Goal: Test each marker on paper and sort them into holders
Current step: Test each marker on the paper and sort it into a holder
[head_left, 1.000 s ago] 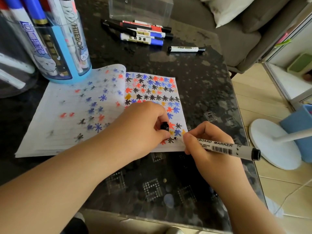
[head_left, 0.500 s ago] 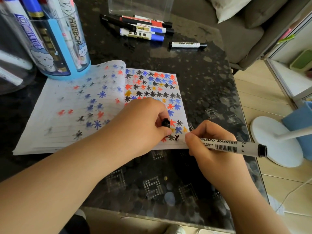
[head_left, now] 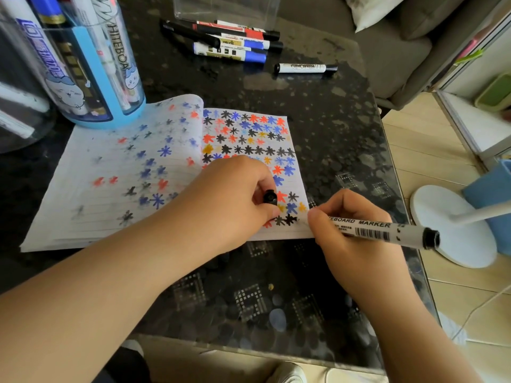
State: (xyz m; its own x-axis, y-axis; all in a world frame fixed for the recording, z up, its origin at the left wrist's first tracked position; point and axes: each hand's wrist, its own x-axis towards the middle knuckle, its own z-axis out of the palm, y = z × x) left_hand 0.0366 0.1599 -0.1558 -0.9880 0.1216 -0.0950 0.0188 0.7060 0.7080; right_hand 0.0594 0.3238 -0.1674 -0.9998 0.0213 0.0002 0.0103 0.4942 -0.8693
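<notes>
An open lined notebook (head_left: 116, 194) lies on the dark table, its right page covered in red, blue, black and yellow stars. My right hand (head_left: 356, 244) grips a white whiteboard marker (head_left: 387, 233), its tip at the page's lower right corner beside a fresh black star (head_left: 289, 219). My left hand (head_left: 229, 200) rests on the page and holds the marker's black cap (head_left: 270, 196). A blue-based clear holder (head_left: 91, 64) full of markers stands at the back left. Several loose markers (head_left: 229, 40) lie at the back, one white one (head_left: 304, 68) apart.
A clear box (head_left: 226, 8) stands behind the loose markers and a clear container (head_left: 19, 100) sits at the far left edge. The table's right edge drops to a wooden floor with a white lamp base (head_left: 453, 225), a blue bin and a grey sofa.
A black star has appeared at the page's lower right corner, drawn stroke by stroke by my right hand. The left hand has stayed on the page with the cap.
</notes>
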